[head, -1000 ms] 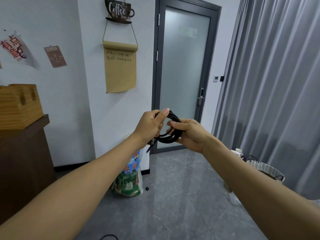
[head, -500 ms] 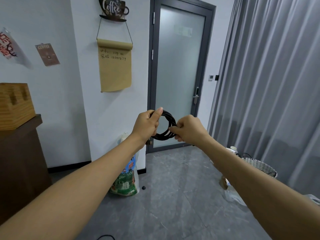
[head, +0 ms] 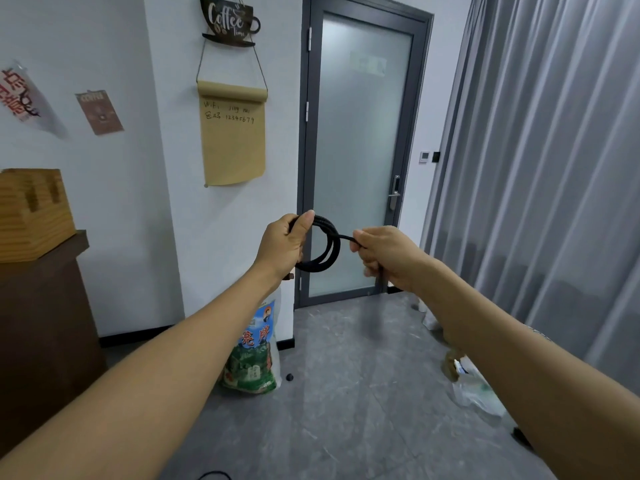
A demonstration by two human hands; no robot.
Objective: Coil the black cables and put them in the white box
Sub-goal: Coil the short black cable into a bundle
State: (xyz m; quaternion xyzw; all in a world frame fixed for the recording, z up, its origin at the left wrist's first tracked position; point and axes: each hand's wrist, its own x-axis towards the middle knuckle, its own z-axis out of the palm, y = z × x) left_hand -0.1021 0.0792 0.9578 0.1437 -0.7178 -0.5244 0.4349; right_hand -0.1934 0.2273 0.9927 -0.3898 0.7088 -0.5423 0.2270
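Wooden slats form a box far to the left of the left hand, sitting on a dark brown cabinet. Above the left hand and a little to its left, a tan paper scroll hangs on the white wall under a coffee-cup sign. Below the left forearm, a printed green and blue sack stands on the grey floor against the wall.

The left hand is held out in front of the person at chest height, its fingers curled round the left side of the black cable, with the thumb pressed over the top of the loops. The cable hangs in a few round coils just to the right of that hand, in the air between the two hands. One strand runs from the top of the coil to the right hand, which pinches it in a closed fist. Behind the hands stands a frosted glass door; to the right of the right hand hang grey curtains.
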